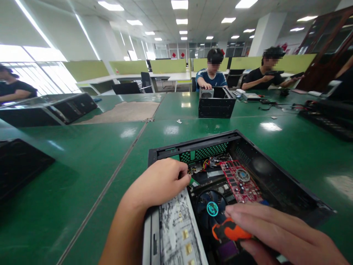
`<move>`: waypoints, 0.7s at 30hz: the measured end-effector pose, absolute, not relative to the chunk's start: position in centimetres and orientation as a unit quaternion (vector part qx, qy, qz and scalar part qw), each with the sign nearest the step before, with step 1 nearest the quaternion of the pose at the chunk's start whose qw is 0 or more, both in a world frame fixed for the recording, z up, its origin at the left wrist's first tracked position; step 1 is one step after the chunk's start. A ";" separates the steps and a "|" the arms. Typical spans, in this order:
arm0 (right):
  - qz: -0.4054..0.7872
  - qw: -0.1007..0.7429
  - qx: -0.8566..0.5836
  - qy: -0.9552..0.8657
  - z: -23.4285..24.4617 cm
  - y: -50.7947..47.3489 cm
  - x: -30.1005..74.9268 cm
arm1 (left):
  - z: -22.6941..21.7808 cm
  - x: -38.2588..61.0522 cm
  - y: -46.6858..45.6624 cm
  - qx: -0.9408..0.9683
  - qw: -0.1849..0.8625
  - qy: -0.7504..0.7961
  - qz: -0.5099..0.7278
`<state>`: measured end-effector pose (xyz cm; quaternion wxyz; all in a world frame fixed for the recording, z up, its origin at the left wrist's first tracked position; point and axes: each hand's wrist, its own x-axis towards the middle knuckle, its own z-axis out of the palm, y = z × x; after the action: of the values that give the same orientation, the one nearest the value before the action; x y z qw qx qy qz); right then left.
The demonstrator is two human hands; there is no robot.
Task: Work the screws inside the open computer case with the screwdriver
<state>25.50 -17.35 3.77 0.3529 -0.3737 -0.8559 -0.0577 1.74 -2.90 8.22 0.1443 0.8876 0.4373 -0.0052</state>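
An open black computer case (pixel 278 167) lies on the green table in front of me. Inside it are a red circuit board (pixel 233 176), a black cooling fan (pixel 202 208) with a turquoise hub, and coloured cables (pixel 205 164). My left hand (pixel 165 180) rests over the top of a scuffed light metal panel (pixel 176 228) on the case's left. Its fingers curl down inside the case; what their tips grip is hidden. Low over the fan, my right hand (pixel 278 228) holds a screwdriver with an orange and black handle (pixel 231 230); its shaft cannot be seen.
Across the green table (pixel 118 147), a person in blue handles another black case (pixel 216 106). Further right, a person in black holds dark parts. More dark cases (pixel 71 106) stand at left. Cables (pixel 275 106) and a small scrap (pixel 179 121) lie on the tabletop.
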 end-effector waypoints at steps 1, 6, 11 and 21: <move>-0.057 0.357 -0.372 -0.855 3.9 -17.2 25.4 | 8.2 1.7 -2.9 0.888 0.145 0.436 -0.004; -0.083 0.383 -0.382 -0.837 4.5 -16.8 24.8 | 7.9 1.5 -2.7 0.890 0.146 0.431 -0.004; -0.089 0.385 -0.385 -0.834 4.6 -16.9 24.5 | 7.8 1.5 -2.7 0.890 0.144 0.433 -0.009; -0.047 0.379 -0.376 -0.844 4.4 -17.1 24.7 | 8.1 1.7 -2.8 0.890 0.141 0.434 -0.012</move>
<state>24.70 -17.14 4.35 0.3788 -0.3765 -0.8441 -0.0474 1.67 -2.77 8.13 0.1411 0.8898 0.4337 -0.0125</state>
